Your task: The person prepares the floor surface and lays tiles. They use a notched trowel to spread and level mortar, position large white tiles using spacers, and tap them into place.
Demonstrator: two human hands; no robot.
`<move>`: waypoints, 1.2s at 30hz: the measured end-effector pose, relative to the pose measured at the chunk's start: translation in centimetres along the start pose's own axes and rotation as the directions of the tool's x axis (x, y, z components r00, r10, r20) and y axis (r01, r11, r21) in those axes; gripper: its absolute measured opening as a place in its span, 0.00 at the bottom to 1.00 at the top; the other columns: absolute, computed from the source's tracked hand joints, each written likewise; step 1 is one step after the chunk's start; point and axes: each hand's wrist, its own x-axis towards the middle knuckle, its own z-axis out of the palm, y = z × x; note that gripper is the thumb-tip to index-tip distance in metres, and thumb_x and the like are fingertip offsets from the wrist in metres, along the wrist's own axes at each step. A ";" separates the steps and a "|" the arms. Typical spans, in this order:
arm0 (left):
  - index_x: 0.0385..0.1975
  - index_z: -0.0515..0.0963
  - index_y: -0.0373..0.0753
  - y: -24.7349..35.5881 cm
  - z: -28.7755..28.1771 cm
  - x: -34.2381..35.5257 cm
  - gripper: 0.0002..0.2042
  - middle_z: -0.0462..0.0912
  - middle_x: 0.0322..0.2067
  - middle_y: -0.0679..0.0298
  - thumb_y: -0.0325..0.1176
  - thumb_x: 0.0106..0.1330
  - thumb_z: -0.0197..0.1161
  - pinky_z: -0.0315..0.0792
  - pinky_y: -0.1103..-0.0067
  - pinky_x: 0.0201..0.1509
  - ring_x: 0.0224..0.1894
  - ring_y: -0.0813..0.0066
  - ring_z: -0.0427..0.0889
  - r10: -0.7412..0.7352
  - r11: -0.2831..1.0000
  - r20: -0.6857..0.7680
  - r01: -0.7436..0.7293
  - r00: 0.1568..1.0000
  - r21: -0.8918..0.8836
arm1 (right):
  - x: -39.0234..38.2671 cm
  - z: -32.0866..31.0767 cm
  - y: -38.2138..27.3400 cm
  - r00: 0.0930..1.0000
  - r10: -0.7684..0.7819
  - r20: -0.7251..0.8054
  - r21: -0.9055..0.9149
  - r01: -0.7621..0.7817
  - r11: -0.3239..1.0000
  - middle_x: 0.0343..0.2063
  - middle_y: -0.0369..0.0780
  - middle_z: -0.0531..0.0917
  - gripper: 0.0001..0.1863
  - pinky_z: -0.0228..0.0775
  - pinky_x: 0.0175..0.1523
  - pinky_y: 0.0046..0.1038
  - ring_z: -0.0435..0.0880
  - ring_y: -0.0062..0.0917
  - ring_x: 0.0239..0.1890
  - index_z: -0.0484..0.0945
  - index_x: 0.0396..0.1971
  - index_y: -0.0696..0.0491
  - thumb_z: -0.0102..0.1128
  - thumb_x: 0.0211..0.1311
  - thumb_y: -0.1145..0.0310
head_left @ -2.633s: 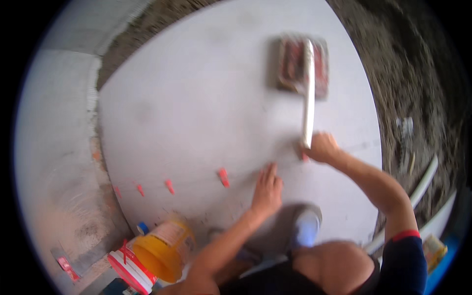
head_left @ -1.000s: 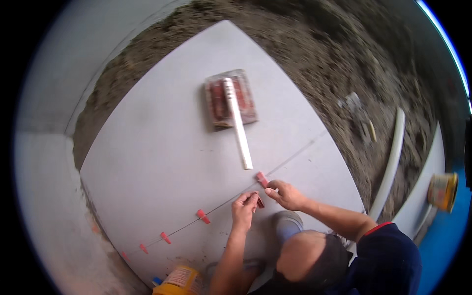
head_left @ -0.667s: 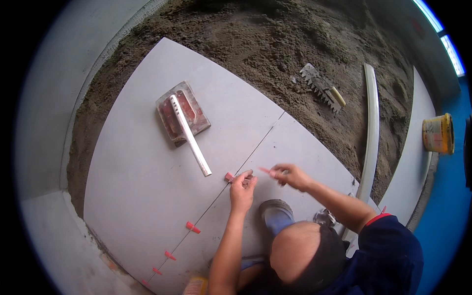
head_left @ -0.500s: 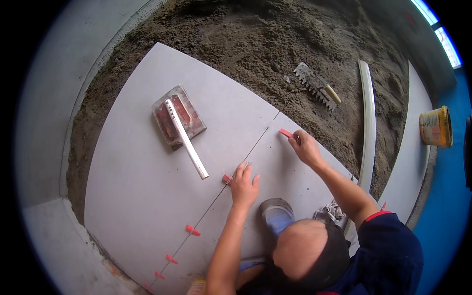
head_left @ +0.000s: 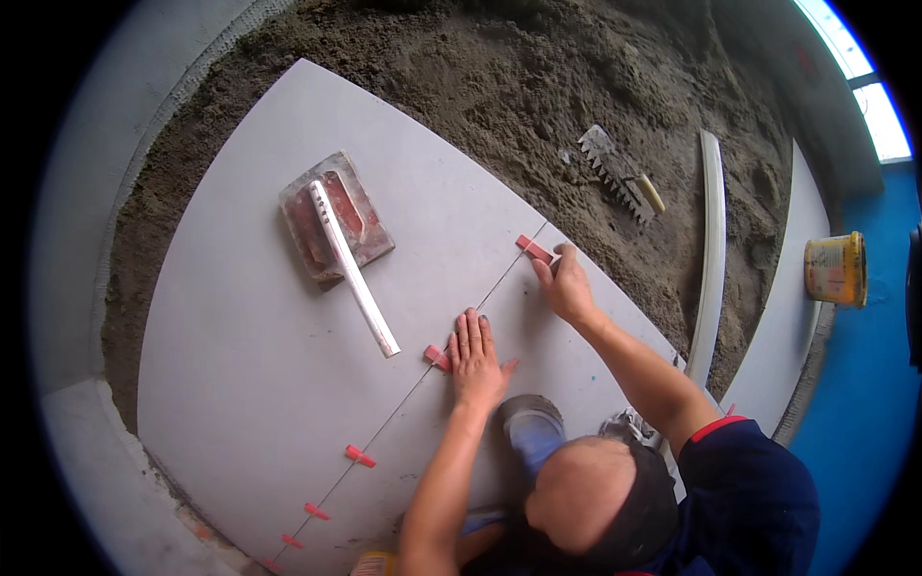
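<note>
so, i'm watching right hand gripping red wedge across seam, left hand lying palm-down, fingers extended, probably for balance.

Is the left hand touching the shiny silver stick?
Apart. The head view shows a red wedge and grey tile between the left hand and the silver stick.

Lower yellow bucket; partly off-frame

Wedges sit along the tile seam, a float to its left, a notched trowel on mortar beyond.
</note>
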 end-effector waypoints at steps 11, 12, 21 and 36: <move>0.71 0.56 0.27 -0.5 0.1 7.4 0.40 0.50 0.74 0.46 0.57 0.70 0.49 0.44 0.58 0.78 0.77 0.50 0.47 -0.060 0.984 -0.290 0.105 0.955 0.144 | 3.9 -2.1 -5.8 0.848 0.437 0.300 -0.371 -0.318 0.872 0.38 0.57 0.84 0.38 0.71 0.51 0.44 0.83 0.51 0.45 0.84 0.51 0.41 0.36 0.66 0.26; 0.71 0.57 0.29 -0.3 0.4 7.5 0.39 0.50 0.75 0.48 0.56 0.71 0.47 0.44 0.58 0.78 0.77 0.52 0.47 -0.080 0.987 -0.288 0.117 0.954 0.114 | 4.1 -1.9 -5.4 0.846 0.459 0.272 -0.378 -0.345 0.859 0.38 0.56 0.84 0.37 0.71 0.51 0.44 0.83 0.51 0.44 0.84 0.51 0.36 0.36 0.65 0.26; 0.70 0.58 0.30 -0.7 1.3 7.3 0.39 0.51 0.74 0.49 0.55 0.69 0.51 0.44 0.57 0.78 0.77 0.52 0.47 -0.101 0.993 -0.321 0.115 0.941 0.024 | 4.3 0.7 -5.7 0.814 0.558 0.163 -0.385 -0.468 0.795 0.32 0.62 0.83 0.44 0.72 0.50 0.45 0.84 0.55 0.42 0.84 0.31 0.68 0.39 0.70 0.35; 0.70 0.55 0.28 -0.4 -0.8 6.3 0.39 0.48 0.75 0.46 0.50 0.68 0.57 0.38 0.61 0.79 0.78 0.53 0.42 0.071 0.997 -0.162 -0.064 0.984 0.051 | 8.8 -3.7 -1.7 0.975 0.197 0.100 -0.134 -0.183 0.974 0.43 0.55 0.84 0.22 0.73 0.54 0.43 0.83 0.49 0.47 0.81 0.43 0.58 0.50 0.70 0.52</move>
